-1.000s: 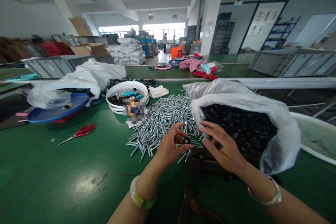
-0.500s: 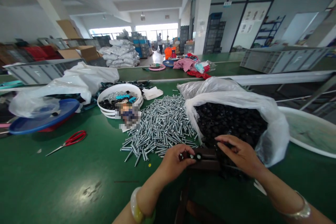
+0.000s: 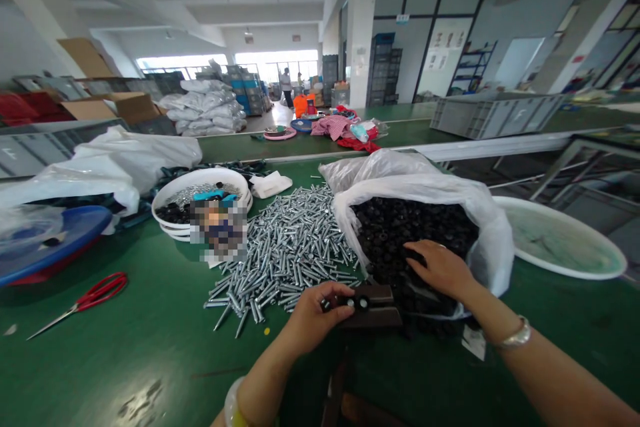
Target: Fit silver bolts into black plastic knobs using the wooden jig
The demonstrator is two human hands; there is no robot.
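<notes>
My left hand (image 3: 320,315) is closed, thumb against fingers, around bolts with round black caps (image 3: 361,302); pale round ends show in the black pieces. It rests at the left end of a brown grooved block (image 3: 383,317). Inside an open white plastic bag (image 3: 493,233), my right hand (image 3: 443,271) reaches onto a heap of small black plastic parts (image 3: 395,223). Its thumb and forefinger close around one dark piece, and the other fingertips are partly hidden. A large pile of silver bolts (image 3: 295,240) lies left of the bag, beyond my left hand.
Red-handled scissors (image 3: 100,292) lie at left on the green table. Stacked white trays (image 3: 170,230) hold small parts, near a blue tray (image 3: 75,233). A white oval tray (image 3: 575,247) stands right of the bag. Grey crates (image 3: 495,117) and distant people are beyond.
My right hand has moved from the brown block up into the bag of black parts. My left hand stays at the block with its pieces. The view has turned right.
</notes>
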